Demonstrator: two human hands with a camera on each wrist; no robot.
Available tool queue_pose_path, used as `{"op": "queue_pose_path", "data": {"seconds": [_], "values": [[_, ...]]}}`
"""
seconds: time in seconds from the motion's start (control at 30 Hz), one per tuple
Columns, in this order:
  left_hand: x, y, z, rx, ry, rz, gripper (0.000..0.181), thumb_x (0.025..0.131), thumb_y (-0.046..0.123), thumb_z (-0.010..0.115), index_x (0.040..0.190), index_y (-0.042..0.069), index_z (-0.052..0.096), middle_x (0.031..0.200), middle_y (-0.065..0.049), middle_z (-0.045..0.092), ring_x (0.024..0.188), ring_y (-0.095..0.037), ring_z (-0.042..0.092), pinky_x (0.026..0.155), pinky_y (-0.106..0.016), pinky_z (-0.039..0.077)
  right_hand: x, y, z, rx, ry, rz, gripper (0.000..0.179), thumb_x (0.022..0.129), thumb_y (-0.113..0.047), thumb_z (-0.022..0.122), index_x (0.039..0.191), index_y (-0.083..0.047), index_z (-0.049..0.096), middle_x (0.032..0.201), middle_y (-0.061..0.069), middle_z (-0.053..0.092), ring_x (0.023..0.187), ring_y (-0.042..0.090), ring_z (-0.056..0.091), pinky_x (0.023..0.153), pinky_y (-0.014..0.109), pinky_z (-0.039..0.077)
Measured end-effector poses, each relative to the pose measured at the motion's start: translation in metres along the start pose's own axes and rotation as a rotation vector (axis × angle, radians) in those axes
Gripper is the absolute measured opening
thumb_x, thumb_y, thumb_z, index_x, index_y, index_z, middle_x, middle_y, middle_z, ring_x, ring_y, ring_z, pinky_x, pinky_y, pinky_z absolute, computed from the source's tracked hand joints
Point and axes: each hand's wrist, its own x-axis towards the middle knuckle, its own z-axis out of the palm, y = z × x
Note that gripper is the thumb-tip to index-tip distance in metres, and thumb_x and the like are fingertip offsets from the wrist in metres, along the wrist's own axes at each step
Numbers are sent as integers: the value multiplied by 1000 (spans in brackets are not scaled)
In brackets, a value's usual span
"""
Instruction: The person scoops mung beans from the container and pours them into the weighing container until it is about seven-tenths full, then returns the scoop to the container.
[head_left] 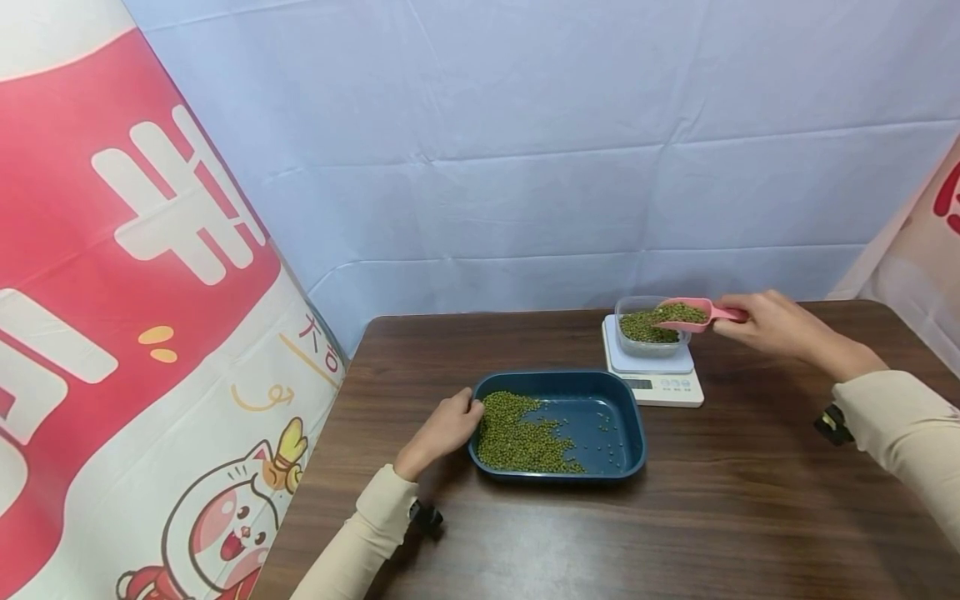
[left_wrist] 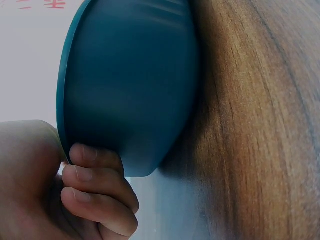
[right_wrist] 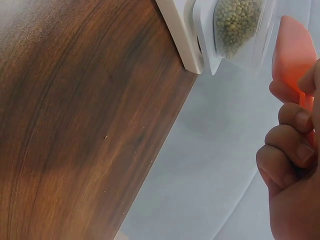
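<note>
My right hand (head_left: pixel 776 323) grips the handle of a pink scoop (head_left: pixel 692 325) loaded with green mung beans. The scoop's front overlaps the rim of a clear plastic container (head_left: pixel 647 347), which holds more beans and stands on a white digital scale (head_left: pixel 667 390). In the right wrist view, curled fingers (right_wrist: pixel 286 142) wrap the scoop's handle beside the container. At the left end of a dark blue tray (head_left: pixel 633 454), my left hand (head_left: pixel 444 429) holds the rim, thumb above and fingers curled against the outer wall. Mung beans (head_left: pixel 525 437) are heaped in the tray's left half, with several scattered at right.
The dark wooden table (head_left: pixel 540 533) bears the tray in the middle and the scale behind it to the right. A pale cloth (head_left: pixel 487 167) hangs past the table's back edge. A printed red and white banner (head_left: pixel 135 250) stands at the left.
</note>
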Motion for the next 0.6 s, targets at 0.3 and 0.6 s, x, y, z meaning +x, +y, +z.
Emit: {"op": "queue_pose_path", "data": {"seconds": [0.3,0.6], "values": [[0,0,0,-3,-1,1,30,114,28,37,91,10,44,75,-2,40,62,-18,37,60,-32,35,-1,0,-2,-28,-17,7,11,93,-15,78,97,-12,69,66,-7,38,57,6,31,56,27,27],[0,-1,1,1,10,-1,29,114,28,38,92,10,45,76,-2,41,64,-18,39,61,-32,36,-1,1,-4,-52,-42,24,10,94,-18,77,97,-12,69,65,-8,37,57,6,31,56,27,27]]}}
